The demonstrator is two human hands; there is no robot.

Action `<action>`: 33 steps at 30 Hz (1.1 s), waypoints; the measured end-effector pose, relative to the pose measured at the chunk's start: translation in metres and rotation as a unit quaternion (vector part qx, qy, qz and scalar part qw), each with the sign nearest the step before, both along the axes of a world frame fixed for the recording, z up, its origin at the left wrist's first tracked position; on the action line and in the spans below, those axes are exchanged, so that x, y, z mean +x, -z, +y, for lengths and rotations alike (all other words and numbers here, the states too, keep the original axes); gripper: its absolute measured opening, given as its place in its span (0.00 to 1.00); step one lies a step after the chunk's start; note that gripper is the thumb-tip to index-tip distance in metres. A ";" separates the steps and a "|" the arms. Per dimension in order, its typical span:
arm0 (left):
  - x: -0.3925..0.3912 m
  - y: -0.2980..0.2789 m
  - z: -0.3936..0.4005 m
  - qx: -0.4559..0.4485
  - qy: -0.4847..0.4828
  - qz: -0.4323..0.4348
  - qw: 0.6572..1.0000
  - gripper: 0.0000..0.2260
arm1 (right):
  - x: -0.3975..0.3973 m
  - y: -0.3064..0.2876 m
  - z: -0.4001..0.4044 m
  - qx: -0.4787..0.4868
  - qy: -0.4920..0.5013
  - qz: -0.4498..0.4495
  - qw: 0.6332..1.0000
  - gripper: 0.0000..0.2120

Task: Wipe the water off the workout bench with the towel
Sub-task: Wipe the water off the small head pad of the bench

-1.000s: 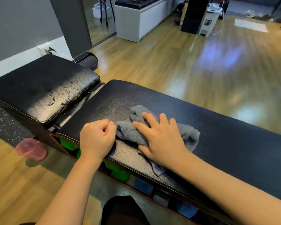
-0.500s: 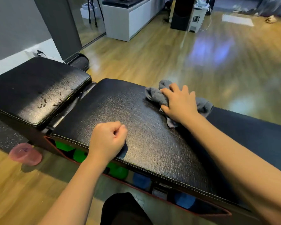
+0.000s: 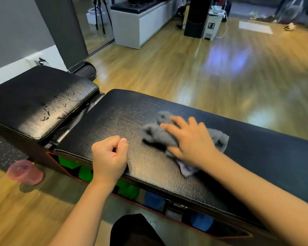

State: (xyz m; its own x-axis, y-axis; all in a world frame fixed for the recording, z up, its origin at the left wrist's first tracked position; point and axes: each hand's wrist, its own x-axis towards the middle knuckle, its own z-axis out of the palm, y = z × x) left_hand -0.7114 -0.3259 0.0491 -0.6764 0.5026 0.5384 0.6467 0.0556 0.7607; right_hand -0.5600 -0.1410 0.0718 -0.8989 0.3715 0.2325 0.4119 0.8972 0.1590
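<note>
Fingers (image 3: 178,122) of the right hand (image 3: 190,141) lie spread and nearly straight, pressing flat on the grey towel (image 3: 155,134); nothing gripped, just palm and fingers on cloth. Towel is bunched under and left of those fingers, with a blurred corner sticking out near the wrist, all on the long black pad of the workout bench, the worktop (image 3: 149,173). Left hand (image 3: 109,157) sits left of and nearer than the towel, curled into a fist holding nothing, resting on the pad's near edge, apart from the towel. Far left of both hands, the separate seat pad (image 3: 39,103) shows droplets and wet streaks. Below the left fist, under the worktop, green weights (image 3: 84,173) and blue ones (image 3: 201,221). Pink dumbbell (image 3: 24,172) on the wooden floor (image 3: 185,68) lower left.
</note>
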 end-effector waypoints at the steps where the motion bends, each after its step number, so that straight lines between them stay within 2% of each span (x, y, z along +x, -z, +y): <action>1: -0.002 0.000 -0.001 0.000 0.005 -0.014 1.000 0.18 | -0.012 0.000 0.020 -0.004 0.044 -0.002 0.999 0.29; 4: -0.007 -0.002 -0.004 0.003 0.019 -0.059 0.998 0.19 | -0.047 -0.004 0.057 -0.016 0.146 -0.005 0.989 0.27; 6: -0.009 -0.006 -0.006 0.021 0.014 -0.086 0.996 0.20 | -0.064 -0.004 0.054 0.009 0.155 -0.005 0.988 0.27; 7: -0.006 -0.007 -0.004 0.033 0.014 -0.101 0.994 0.21 | -0.064 -0.003 0.046 0.019 0.134 -0.003 0.991 0.27; 10: -0.002 -0.008 -0.007 0.069 -0.013 -0.112 0.991 0.21 | -0.060 -0.002 -0.008 0.025 -0.010 0.000 1.000 0.30; 13: -0.009 -0.008 -0.016 0.122 -0.081 -0.112 0.983 0.19 | -0.046 -0.002 -0.074 0.023 -0.143 0.016 0.989 0.32; 16: -0.031 -0.009 -0.030 0.152 -0.144 -0.109 0.972 0.18 | -0.045 0.001 -0.097 0.016 -0.190 0.003 0.982 0.33; 19: -0.054 -0.009 -0.034 0.156 -0.169 -0.125 0.965 0.18 | -0.073 -0.003 -0.066 -0.011 -0.175 0.008 0.985 0.28; 24: -0.057 0.002 -0.026 0.099 -0.155 -0.115 0.976 0.19 | -0.165 -0.002 0.005 -0.006 -0.029 0.011 1.000 0.23; 27: -0.056 0.007 -0.028 0.053 -0.139 -0.094 0.984 0.19 | -0.198 -0.005 0.019 -0.006 0.012 0.000 1.000 0.23; 31: -0.069 0.000 -0.027 0.087 -0.152 -0.161 0.971 0.19 | -0.185 -0.006 -0.007 0.024 -0.042 -0.001 0.999 0.26; 33: -0.074 -0.003 -0.024 0.174 -0.156 -0.261 0.937 0.18 | -0.161 -0.006 -0.040 0.018 -0.107 0.000 0.994 0.27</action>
State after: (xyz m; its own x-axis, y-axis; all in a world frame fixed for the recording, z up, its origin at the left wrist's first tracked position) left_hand -0.7851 -0.3502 0.0525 -0.9779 0.0926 0.1877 0.1750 -0.1300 0.9759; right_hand -0.7211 -0.1812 0.0780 -0.9566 0.1631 0.2415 0.2119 0.9581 0.1925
